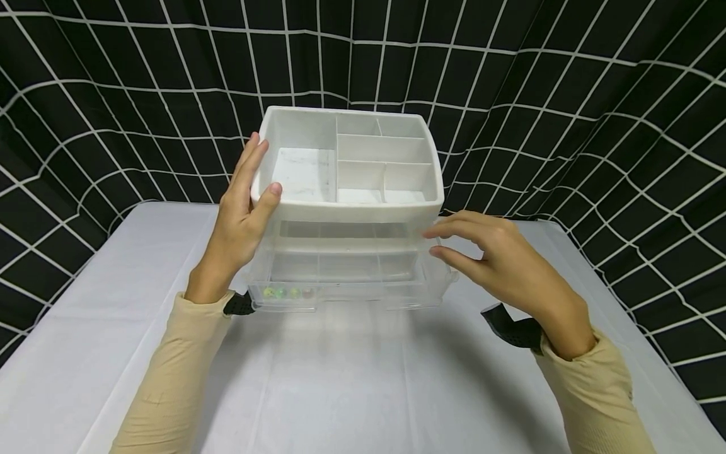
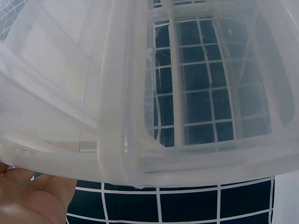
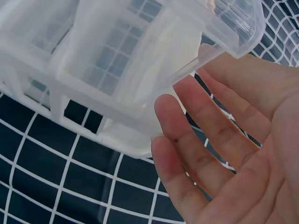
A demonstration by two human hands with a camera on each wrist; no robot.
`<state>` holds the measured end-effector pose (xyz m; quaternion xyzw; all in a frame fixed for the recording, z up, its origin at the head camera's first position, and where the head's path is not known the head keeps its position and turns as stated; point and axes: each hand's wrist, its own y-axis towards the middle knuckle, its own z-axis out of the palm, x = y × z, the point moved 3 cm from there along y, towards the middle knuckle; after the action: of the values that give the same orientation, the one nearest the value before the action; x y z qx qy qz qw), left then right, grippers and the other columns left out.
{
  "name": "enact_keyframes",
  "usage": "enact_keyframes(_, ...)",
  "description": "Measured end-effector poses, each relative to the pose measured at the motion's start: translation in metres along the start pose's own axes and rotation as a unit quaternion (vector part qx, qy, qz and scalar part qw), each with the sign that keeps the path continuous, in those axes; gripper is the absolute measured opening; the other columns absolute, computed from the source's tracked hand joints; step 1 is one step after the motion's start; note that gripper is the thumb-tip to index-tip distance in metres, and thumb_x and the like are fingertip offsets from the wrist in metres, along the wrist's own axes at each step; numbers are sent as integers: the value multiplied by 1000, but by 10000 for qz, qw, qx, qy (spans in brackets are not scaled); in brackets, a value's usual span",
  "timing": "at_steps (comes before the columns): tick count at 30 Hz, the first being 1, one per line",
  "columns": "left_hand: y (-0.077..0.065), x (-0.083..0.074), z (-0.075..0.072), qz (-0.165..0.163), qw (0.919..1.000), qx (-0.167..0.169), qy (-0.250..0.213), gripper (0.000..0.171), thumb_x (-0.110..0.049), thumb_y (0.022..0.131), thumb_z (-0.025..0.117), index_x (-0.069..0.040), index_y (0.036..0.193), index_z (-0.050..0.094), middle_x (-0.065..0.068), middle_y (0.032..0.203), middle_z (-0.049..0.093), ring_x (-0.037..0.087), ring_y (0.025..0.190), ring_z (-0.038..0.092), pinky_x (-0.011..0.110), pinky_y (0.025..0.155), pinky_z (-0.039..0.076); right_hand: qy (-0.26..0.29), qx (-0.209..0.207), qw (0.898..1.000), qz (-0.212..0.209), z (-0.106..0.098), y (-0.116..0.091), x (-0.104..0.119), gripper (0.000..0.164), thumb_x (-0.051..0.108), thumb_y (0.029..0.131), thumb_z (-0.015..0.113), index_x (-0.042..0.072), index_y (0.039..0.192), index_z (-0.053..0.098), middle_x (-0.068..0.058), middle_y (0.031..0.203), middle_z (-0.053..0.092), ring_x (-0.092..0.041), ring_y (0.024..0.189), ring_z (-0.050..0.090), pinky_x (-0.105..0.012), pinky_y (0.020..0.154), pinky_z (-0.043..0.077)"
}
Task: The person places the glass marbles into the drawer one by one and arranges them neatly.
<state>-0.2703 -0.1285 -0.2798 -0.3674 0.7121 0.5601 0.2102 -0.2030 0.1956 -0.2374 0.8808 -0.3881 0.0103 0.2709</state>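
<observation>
The organizer (image 1: pixel 347 212) has a smooth white plastic top with a soft sheen; its drawer (image 1: pixel 350 292) is clear, glossy plastic. Matt, lightly creased cloth covers the table (image 1: pixel 340 378). The curtain (image 1: pixel 181 69) and sleeves (image 1: pixel 170 372) are matt fabric.

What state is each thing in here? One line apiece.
Top tray: uncovered.
Clear drawer: pulled out.
Coloured pieces: in the drawer's left part, too small to identify.
Left hand: holds the tray's left edge, thumb over the rim.
Right hand: fingers relaxed beside the drawer's right end, contact unclear.
Cloth: spread out, lightly creased.
</observation>
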Motion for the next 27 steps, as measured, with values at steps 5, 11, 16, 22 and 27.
enact_keyframes(5, 0, 0, 0, -26, 10000, 1, 16, 58, -9, 101, 49, -8, 156, 31, -5, 166, 17, 9, 154, 15, 44, 124, 22, 44, -208, 9998, -6, -2, -7, -3, 26, 2, 84, 75, 10, 109, 74, 0, 104, 73, -14, 98, 67, -8, 80, 43)
enact_keyframes(11, 0, 1, -1, -1, 10000, -37, 82, 58, -9, 101, 48, -7, 155, 31, -5, 166, 18, 9, 153, 15, 43, 124, 22, 1, -362, 9993, 62, -4, -15, -6, 31, 1, 83, 76, 13, 111, 74, 2, 107, 73, -11, 96, 66, -12, 74, 45)
enact_keyframes(16, -1, 2, -1, -39, 10000, -37, 26, 57, -9, 101, 48, -8, 156, 31, -4, 166, 18, 9, 153, 16, 42, 124, 22, -45, -529, 9985, 103, -5, -22, -11, 33, 0, 80, 77, 14, 110, 75, 4, 106, 74, -6, 97, 64, -15, 69, 46)
enact_keyframes(22, -1, 2, 0, 0, 10000, -57, 28, 57, -9, 101, 49, -8, 156, 31, -6, 166, 18, 8, 153, 16, 40, 124, 23, -139, -552, 9982, 160, -6, -31, -19, 33, 0, 80, 77, 15, 109, 75, 5, 104, 73, -1, 96, 61, -13, 69, 44)
enact_keyframes(27, 0, 2, 1, 71, 9999, -77, -3, 57, -8, 101, 49, -7, 155, 31, -5, 166, 19, 8, 153, 16, 39, 124, 22, -161, -478, 9982, 321, -6, -41, -24, 31, 0, 81, 77, 15, 108, 75, 5, 103, 73, 1, 96, 61, -12, 70, 45)
